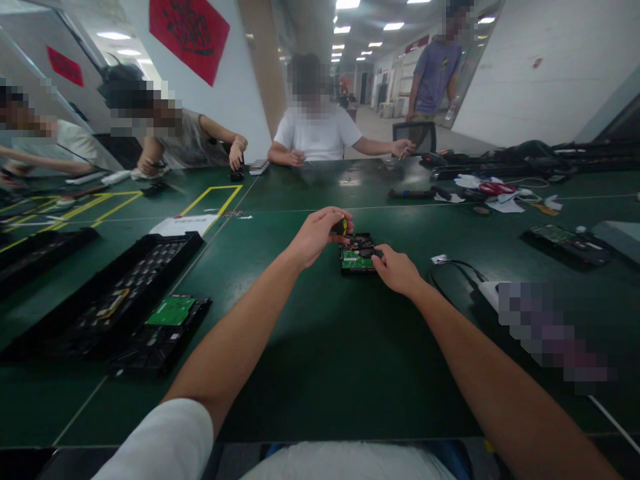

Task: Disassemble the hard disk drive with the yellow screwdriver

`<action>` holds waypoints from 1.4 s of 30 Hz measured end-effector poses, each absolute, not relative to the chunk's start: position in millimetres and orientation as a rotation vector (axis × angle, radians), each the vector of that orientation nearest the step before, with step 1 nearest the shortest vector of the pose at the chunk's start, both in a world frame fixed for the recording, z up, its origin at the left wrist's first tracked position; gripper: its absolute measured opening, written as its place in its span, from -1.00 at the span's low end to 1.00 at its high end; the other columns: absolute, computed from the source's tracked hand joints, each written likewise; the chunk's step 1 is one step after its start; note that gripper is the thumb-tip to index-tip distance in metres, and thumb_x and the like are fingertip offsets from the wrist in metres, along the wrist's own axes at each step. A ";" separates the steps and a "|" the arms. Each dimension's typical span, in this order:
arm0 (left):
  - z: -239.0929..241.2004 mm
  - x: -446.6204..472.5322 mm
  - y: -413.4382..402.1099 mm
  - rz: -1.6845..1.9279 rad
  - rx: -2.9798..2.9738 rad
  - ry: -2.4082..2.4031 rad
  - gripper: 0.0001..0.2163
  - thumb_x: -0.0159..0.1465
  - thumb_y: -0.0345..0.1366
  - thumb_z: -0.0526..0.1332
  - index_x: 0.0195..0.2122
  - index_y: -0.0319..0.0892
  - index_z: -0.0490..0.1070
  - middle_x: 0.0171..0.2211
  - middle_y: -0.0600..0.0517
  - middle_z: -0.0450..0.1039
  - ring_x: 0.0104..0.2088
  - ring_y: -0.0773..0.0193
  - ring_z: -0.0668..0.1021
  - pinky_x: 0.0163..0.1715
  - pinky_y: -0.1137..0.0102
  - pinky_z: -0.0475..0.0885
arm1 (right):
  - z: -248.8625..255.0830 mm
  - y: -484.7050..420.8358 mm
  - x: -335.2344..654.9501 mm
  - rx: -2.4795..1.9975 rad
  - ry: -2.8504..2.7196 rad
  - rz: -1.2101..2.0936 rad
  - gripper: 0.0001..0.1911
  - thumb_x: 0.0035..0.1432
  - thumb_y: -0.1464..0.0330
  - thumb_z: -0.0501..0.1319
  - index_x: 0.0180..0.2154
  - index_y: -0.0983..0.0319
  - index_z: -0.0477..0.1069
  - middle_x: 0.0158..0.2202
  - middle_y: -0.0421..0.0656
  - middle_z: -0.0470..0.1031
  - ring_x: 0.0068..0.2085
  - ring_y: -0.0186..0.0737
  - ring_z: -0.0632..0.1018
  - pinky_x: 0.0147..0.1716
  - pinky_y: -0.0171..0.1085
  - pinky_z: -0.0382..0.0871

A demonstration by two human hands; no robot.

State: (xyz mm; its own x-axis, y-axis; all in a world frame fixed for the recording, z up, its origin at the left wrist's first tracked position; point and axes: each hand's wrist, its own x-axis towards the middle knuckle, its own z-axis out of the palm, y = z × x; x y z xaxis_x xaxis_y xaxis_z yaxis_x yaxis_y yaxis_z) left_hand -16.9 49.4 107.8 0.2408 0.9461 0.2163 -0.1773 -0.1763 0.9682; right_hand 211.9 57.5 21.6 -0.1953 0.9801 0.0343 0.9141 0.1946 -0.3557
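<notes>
In front of me on the green tabletop lies a hard drive with its green circuit board facing up. My left hand is closed around a screwdriver with a black and yellow handle, held over the far left part of the drive. The screwdriver's tip is too small to make out. At the drive's right edge, my right hand grips its side with thumb and fingers.
On the left stand a long black tray and a second hard drive. Another drive lies to the right, near a cable. Tools and scraps of paper spread at the far right. Several people sit across the table.
</notes>
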 end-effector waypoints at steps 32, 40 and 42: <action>108.6 -18.1 50.0 1.223 1.535 0.986 -0.85 0.25 -0.19 0.28 -0.29 -0.18 0.48 -0.28 0.00 0.49 -0.28 0.31 0.52 -0.39 0.47 0.49 | 17.6 58.4 212.9 -1.795 -2.212 0.365 -0.53 0.47 0.15 0.03 0.27 0.21 0.29 -0.11 0.01 0.63 -0.18 -0.03 0.62 -0.27 -0.21 0.35; 111.4 -19.8 49.6 1.230 1.429 0.977 -0.83 0.27 -0.24 0.18 -0.23 -0.22 0.47 -0.28 -0.09 0.56 -0.27 0.22 0.59 -0.45 0.44 0.47 | 20.7 58.9 213.7 -1.806 -2.205 0.411 -0.52 0.47 0.14 0.02 0.28 0.19 0.29 -0.10 0.00 0.63 -0.17 -0.03 0.62 -0.26 -0.21 0.35; 111.1 -18.2 49.6 1.242 1.353 0.955 -0.84 0.27 -0.26 0.18 -0.18 -0.20 0.40 -0.29 -0.10 0.58 -0.27 0.19 0.61 -0.45 0.41 0.48 | 20.1 59.3 214.6 -1.797 -2.204 0.408 -0.51 0.47 0.14 0.02 0.29 0.20 0.28 -0.11 0.00 0.63 -0.17 -0.03 0.61 -0.26 -0.21 0.35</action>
State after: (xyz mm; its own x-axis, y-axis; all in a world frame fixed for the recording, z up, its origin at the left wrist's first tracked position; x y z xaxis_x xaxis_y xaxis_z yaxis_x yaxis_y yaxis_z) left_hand -18.2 49.6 111.1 0.1528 0.9727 0.1748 -0.0808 -0.1640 0.9832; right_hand 214.6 59.3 20.1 -0.1955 0.9803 0.0292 0.9048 0.1918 -0.3801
